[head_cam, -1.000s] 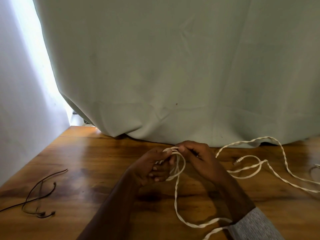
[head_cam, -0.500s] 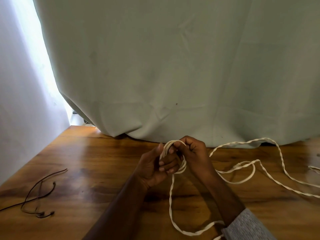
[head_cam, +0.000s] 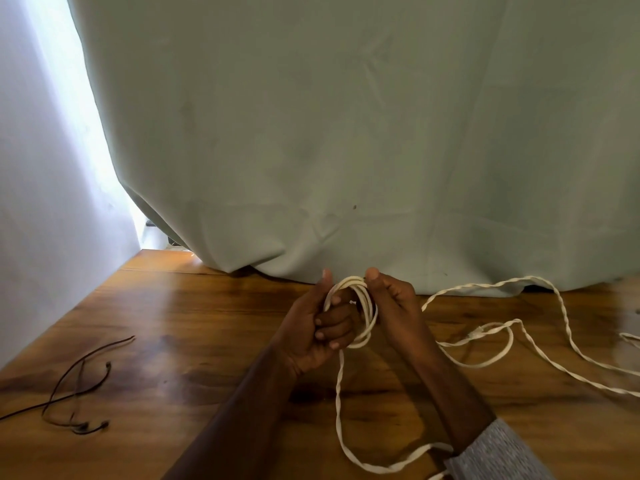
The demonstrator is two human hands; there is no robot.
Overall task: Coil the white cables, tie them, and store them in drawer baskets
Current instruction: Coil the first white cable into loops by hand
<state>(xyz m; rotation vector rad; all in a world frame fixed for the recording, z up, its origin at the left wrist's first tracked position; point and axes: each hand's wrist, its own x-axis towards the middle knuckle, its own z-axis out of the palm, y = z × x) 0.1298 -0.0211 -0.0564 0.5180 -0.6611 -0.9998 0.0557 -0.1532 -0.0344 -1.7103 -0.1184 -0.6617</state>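
Note:
A twisted white cable (head_cam: 367,306) is wound in several small loops around the fingers of my left hand (head_cam: 313,332), which holds the coil just above the wooden table (head_cam: 194,327). My right hand (head_cam: 394,306) grips the right side of the same coil, thumb up at its top. From the coil one strand hangs down and runs along the table under my right forearm. More loose cable (head_cam: 540,355) trails in wide loops over the table to the right. No drawer basket is in view.
A thin black cord (head_cam: 79,386) lies loose on the table at the left. A pale green curtain (head_cam: 346,133) hangs down to the table's far edge. A white wall (head_cam: 41,202) borders the table on the left.
Both hands have risen and moved toward the curtain. The coil around my left fingers has grown and tightened, and the loose loops on the right have been drawn closer.

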